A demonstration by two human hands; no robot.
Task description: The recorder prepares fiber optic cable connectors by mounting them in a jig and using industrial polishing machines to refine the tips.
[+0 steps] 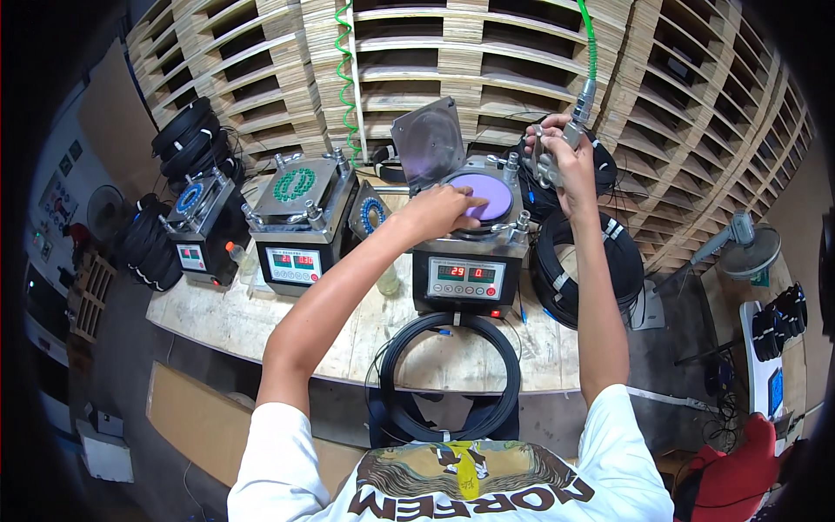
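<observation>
My left hand (pixel 435 213) reaches over the right-hand polishing machine (pixel 470 278), fingers stretched out onto the round purple pad (pixel 494 198) on its top. Behind the pad, the machine's square hinged lid (pixel 429 139) stands raised. Up and to the right of the machine, my right hand (pixel 570 170) is closed around a metal air blow gun (pixel 573 132), partly hidden by the fingers. A green coiled air hose (pixel 591 52) runs up from the gun's fitting. A coil of black cable (pixel 389 370) lies in front of the machine at the bench edge.
Two similar machines stand to the left, one with a green-ringed plate (pixel 294 184), the other with a blue-ringed plate (pixel 189 197). More black cable coils (pixel 557 274) sit at right. Stacked wooden pallets (pixel 400 52) rise behind the wooden bench (pixel 348 339). A fan (pixel 750 248) stands far right.
</observation>
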